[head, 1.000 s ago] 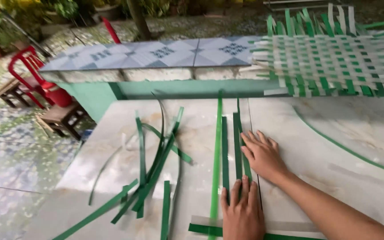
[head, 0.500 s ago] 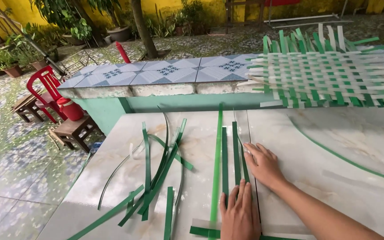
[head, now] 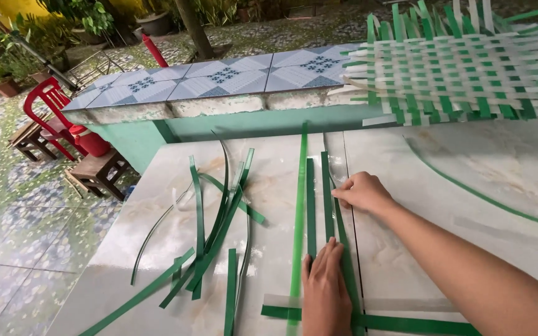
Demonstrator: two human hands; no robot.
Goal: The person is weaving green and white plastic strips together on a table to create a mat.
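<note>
Since before, your right hand (head: 363, 194) curled its fingers on the green strips (head: 319, 199) | left hand (head: 325, 289) presses flat, fingers together | marble table (head: 468, 162)

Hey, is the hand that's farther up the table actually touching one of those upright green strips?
Touching. The head view shows the right hand with its fingertips pressed on the rightmost green strip, no gap between them.

Left hand (head: 326, 287) cut off at wrist by bottom edge, covering lower ends of the upright green strips (head: 311, 199); right forearm runs out at bottom-right corner. Woven mat (head: 462, 68) cropped top & right; right hand (head: 363, 193) fingertips curled under, unseen
</note>
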